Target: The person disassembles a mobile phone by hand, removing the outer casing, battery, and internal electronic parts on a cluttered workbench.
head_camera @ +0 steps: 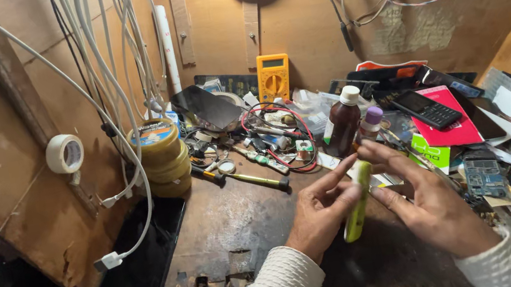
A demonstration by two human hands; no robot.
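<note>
Both hands grip one slim yellow-green phone [356, 202] above the cluttered workbench [226, 216]: right hand [433, 207] pinching one edge, left hand [321, 211] the other. Its long axis stands nearly upright, top tilted slightly right, probably edge-on.

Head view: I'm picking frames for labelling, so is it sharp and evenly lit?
Head view: bench centre bright, the hands and yellow-green phone fairly sharp; lower left corner falls into dark shadow; wide-angle lens bows the cables and walls at the edges.
</note>
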